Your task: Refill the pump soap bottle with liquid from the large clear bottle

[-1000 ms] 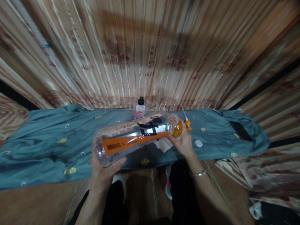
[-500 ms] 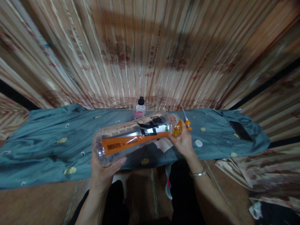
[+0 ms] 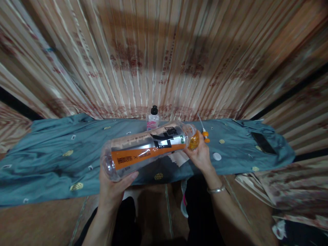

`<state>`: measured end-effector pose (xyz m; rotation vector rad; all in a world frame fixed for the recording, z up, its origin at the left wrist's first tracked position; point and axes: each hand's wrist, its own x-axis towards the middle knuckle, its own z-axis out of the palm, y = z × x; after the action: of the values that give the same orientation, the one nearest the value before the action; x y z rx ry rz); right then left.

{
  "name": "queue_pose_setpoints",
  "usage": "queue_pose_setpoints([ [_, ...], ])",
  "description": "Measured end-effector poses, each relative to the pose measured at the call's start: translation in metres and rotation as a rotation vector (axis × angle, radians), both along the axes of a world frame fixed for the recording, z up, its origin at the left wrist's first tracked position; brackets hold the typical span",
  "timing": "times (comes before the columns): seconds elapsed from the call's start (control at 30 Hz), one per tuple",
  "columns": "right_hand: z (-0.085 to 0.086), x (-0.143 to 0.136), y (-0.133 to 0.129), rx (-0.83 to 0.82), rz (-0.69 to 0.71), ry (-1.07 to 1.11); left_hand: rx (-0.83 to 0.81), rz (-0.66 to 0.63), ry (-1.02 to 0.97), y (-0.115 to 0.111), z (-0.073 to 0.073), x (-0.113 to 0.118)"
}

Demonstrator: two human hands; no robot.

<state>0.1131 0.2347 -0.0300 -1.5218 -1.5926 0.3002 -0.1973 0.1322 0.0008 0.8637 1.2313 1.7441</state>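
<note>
A large clear plastic bottle (image 3: 146, 148) with an orange, black and silver label lies tilted across my view, its neck end to the right and slightly higher. Its base rests in my left hand (image 3: 114, 186), which is closed around it with the thumb along the near side. At the neck end, my right hand (image 3: 200, 153) grips a small clear container (image 3: 193, 140) with amber colour in it. The two mouths meet or nearly meet; the exact contact is hard to see. Most of my right fingers are hidden behind the small container.
On the teal cloth (image 3: 58, 167) stand or lie a black-capped bottle (image 3: 153, 120), an orange pump head (image 3: 205, 136) with a thin tube, a white disc (image 3: 217, 156), a white paper piece (image 3: 179, 159) and a dark flat rectangle (image 3: 263, 143). A curtain (image 3: 164, 61) hangs behind.
</note>
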Motion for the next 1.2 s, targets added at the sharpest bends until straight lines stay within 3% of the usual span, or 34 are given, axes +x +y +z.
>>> queue_pose_setpoints([
  [1.2, -0.0023, 0.0016, 0.0019, 0.002, 0.001, 0.013, 0.03, -0.049, -0.022, 0.003, 0.0028, 0.0038],
])
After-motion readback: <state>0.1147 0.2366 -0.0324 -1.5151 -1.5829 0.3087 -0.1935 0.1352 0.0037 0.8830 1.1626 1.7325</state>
